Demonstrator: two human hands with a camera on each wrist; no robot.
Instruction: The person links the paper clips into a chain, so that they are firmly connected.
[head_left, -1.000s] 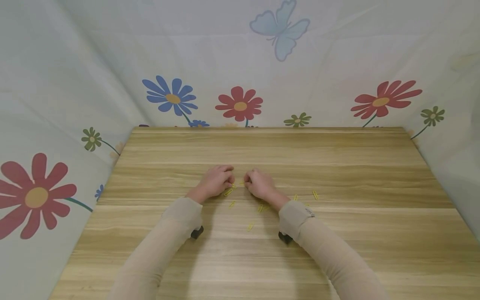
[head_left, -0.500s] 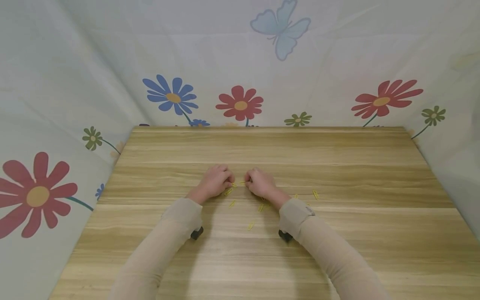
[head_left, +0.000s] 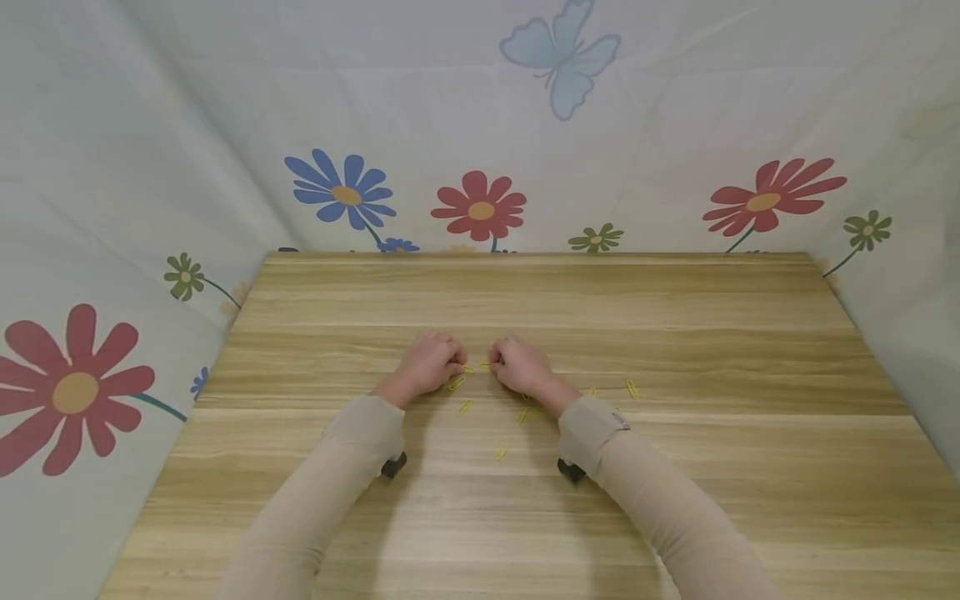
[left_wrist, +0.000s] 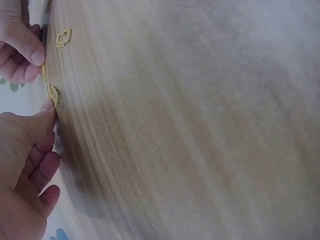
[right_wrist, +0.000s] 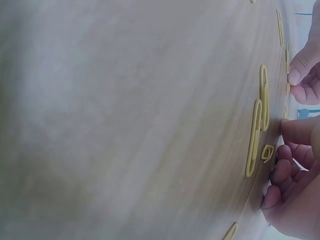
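Observation:
My left hand (head_left: pixel 429 364) pinches a yellow paper clip (head_left: pixel 468 368) between thumb and forefinger, low over the wooden table. Facing it across a narrow gap, my right hand (head_left: pixel 521 367) pinches another yellow paper clip, which points toward the left hand. In the left wrist view, the ends of the two held clips come close together between the fingertips. The other fingers of both hands are curled. A loose yellow paper clip (head_left: pixel 457 383) lies just in front of the left fingertips. Two long paper clips (right_wrist: pixel 254 140) lie side by side near the right hand in the right wrist view.
More yellow paper clips lie scattered on the wooden table (head_left: pixel 375 292): one clip (head_left: pixel 465 407) between the forearms, one clip (head_left: pixel 501 452) nearer the body, one clip (head_left: pixel 632 389) to the right. A flower-printed cloth (head_left: pixel 652 125) hangs behind the table.
The left fingers have drawn in slightly around their clip. Both hands stay in nearly the same place, and the loose clips lie as before.

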